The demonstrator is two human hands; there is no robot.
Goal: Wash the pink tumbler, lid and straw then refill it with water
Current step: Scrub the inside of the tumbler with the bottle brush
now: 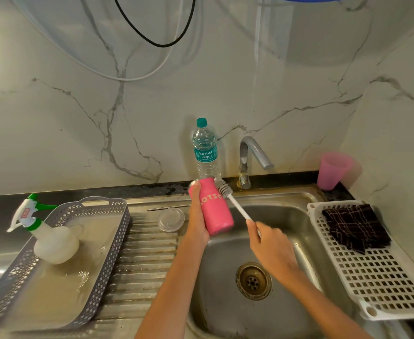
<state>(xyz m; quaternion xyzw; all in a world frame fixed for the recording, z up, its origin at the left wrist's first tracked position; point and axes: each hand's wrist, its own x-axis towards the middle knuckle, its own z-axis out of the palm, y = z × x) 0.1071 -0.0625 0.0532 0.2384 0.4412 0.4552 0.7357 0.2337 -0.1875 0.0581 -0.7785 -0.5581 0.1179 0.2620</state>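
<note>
In the head view, the left hand (197,216) gripped the pink tumbler (215,211) above the sink (286,211), near its left rim. Its long axis was tilted, with the mouth seemingly at the far end. To the right, the right hand (273,249) clasped a bottle brush (236,204), whose bristles lay just beside that mouth. The lid (171,219) and straw (168,208) rested to the left on the drainboard (147,253).

left arm: bare, reaches up from bottom centre, wrist straight | left grip (197,214): fingers curled round the side of a pink tumbler (218,214), thumb near its upper end, holding it tilted | right arm: bare, enters from lower right | right grip (272,245): back toward the camera, fingers closed on the white handle of a brush (236,205)
</note>
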